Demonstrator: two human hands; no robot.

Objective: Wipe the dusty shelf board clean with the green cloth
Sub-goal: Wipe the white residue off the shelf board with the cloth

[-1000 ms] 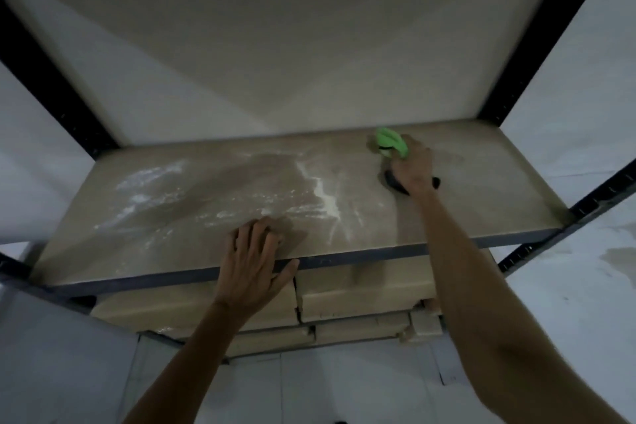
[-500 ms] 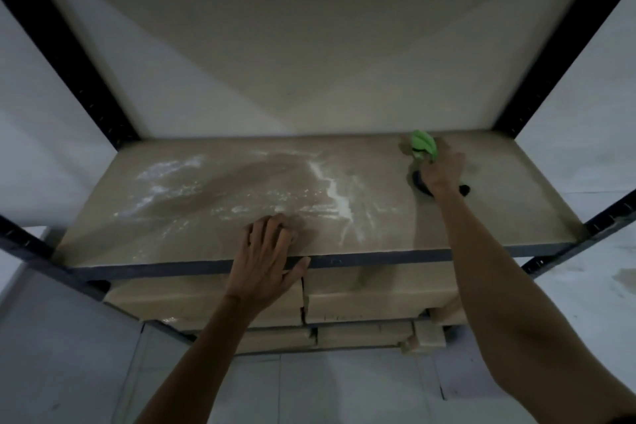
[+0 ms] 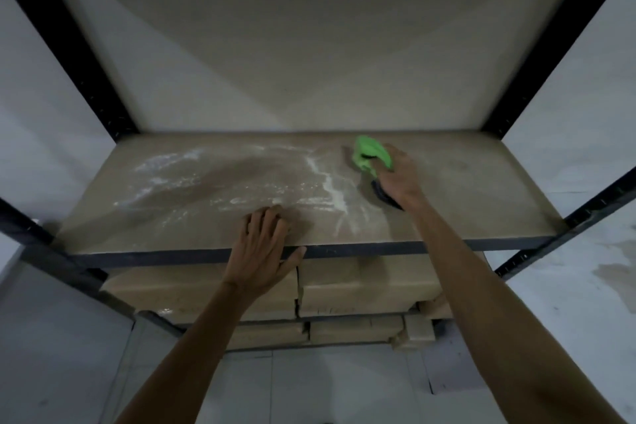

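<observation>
A tan shelf board (image 3: 464, 203) lies across a black metal rack, with white dust streaked over its left and middle parts. My right hand (image 3: 399, 179) grips the bunched green cloth (image 3: 370, 155) and holds it down on the board right of centre, just right of a thick dust line (image 3: 327, 186). A dark part shows under that hand. My left hand (image 3: 263, 248) rests flat on the board's front edge near the middle, fingers spread over the dust.
Black uprights (image 3: 75, 55) frame the shelf at both sides and a pale back panel (image 3: 309, 45) closes it behind. Stacked tan slabs (image 3: 361, 289) fill the shelf below. A pale floor (image 3: 585, 303) lies around the rack.
My right hand with the cloth has slid a little left towards the thick dust line. My left hand has stayed on the front edge.
</observation>
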